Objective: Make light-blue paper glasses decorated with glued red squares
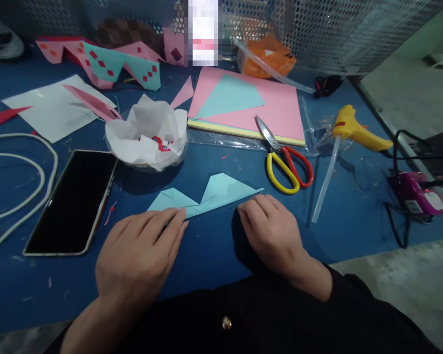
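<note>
A folded light-blue paper (225, 189) with two pointed peaks lies on the blue table in front of me. My left hand (140, 250) is at its left end, fingers together and pressed onto the lower folded edge, the thumb tucked close beneath. By the paper's right tip is my right hand (271, 231), its fingers curled in and knuckles up. Its fingertips are hidden, so I cannot tell whether they pinch anything. Scissors (280, 157) with one yellow and one red handle rest beyond the right hand, blades partly over a stack of coloured paper (284, 103).
A phone (74, 201) and white cable (51, 167) lie at left. Behind stands a paper-lined bowl (129, 142) holding red scraps. Decorated paper glasses (121, 64) are at the back. A yellow glue gun (358, 130) with a glue stick and a purple box (417, 194) sit right.
</note>
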`<state>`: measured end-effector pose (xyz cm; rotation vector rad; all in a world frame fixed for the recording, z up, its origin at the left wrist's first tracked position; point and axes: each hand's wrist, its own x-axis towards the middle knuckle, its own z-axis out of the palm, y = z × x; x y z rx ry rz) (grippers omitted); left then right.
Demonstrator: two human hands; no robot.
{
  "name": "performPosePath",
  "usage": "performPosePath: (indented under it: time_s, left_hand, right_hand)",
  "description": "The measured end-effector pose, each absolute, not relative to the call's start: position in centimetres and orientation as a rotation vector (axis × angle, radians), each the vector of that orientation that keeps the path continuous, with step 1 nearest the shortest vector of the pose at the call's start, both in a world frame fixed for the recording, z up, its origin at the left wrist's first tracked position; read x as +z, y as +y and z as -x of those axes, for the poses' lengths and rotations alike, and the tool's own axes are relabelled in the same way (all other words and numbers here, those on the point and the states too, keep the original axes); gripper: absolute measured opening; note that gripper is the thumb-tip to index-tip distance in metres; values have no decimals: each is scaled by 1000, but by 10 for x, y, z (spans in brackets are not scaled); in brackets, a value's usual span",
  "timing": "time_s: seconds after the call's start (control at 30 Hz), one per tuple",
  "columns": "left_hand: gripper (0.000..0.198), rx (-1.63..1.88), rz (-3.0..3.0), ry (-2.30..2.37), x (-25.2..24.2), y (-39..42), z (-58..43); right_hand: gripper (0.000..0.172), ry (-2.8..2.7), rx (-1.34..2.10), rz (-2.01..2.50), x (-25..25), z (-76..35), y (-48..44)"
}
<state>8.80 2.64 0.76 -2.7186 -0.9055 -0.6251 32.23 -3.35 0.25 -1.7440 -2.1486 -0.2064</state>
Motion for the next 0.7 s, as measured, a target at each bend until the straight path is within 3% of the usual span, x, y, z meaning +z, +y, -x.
performPosePath:
  time_s: [0.17, 0.47, 0.7]
  left_hand:
    - [21, -636, 2729, -891, 8, 27, -88]
    - [22, -642, 2732, -899, 7, 27, -88]
    - [26, -616, 2749, -913, 6, 26, -84]
  right_hand:
    - [15, -1948, 12, 1709, 1, -330, -38]
    - [7, -1977, 86, 1725, 0, -331, -38]
    - [12, -2020, 8, 1663, 4, -328, -35]
